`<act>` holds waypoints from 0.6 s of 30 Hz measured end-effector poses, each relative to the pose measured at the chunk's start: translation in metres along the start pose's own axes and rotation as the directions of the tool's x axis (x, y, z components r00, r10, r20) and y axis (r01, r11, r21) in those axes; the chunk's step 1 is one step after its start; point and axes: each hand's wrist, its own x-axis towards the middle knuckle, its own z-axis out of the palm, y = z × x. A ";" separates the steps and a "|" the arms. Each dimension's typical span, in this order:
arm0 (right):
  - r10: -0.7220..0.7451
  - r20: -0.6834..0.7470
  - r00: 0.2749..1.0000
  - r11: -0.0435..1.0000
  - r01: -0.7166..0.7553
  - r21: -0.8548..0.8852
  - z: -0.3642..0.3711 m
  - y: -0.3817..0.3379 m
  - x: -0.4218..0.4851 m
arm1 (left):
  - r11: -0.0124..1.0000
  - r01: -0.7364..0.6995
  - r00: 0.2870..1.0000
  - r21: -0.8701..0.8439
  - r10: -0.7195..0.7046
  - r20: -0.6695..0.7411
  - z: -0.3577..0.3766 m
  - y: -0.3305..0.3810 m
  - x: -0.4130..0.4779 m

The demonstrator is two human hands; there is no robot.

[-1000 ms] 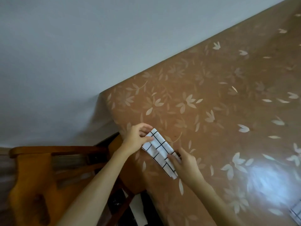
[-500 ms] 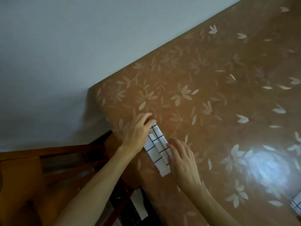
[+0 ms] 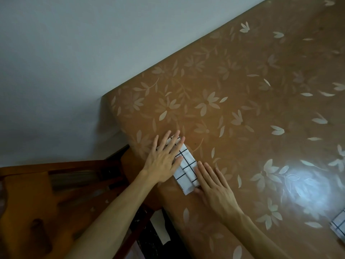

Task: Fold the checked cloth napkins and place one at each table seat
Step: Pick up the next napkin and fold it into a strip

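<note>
A folded white napkin with black checks [image 3: 187,167] lies near the left edge of the brown flowered table [image 3: 242,101]. My left hand [image 3: 164,157] lies flat on the napkin's far end with straight, spread fingers. My right hand [image 3: 214,187] rests flat on the table beside the napkin's near end, its thumb touching the cloth. Another checked napkin [image 3: 338,224] shows partly at the right edge of the view.
A wooden chair [image 3: 56,193] stands at the table's left side, below the napkin. A pale wall [image 3: 93,53] runs along the table's far edge. A bright light patch reflects on the tabletop at the right.
Both hands went from pinching the napkin's ends to lying flat. The napkin now lies pressed on the table.
</note>
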 end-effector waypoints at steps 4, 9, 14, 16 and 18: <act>0.106 -0.065 0.992 0.980 -0.093 0.174 -0.016 -0.015 -0.001 | 0.969 0.057 0.991 -0.240 -0.085 -0.106 -0.009 0.002 0.001; 0.204 -0.007 0.979 0.936 -0.193 0.294 -0.020 -0.029 0.004 | 0.867 0.159 0.954 -0.473 -0.258 -0.153 -0.023 -0.004 0.003; 0.330 0.050 0.943 0.858 -0.321 0.401 -0.025 -0.042 0.019 | 0.870 0.149 0.970 -0.471 -0.222 -0.103 -0.030 -0.023 0.003; 0.336 0.076 0.939 0.843 -0.336 0.420 -0.024 -0.046 0.026 | 0.867 0.131 0.973 -0.482 -0.204 -0.104 -0.032 -0.027 0.002; 0.302 0.120 0.946 0.842 -0.323 0.433 -0.025 -0.051 0.032 | 0.863 0.119 0.975 -0.491 -0.195 -0.106 -0.033 -0.032 -0.001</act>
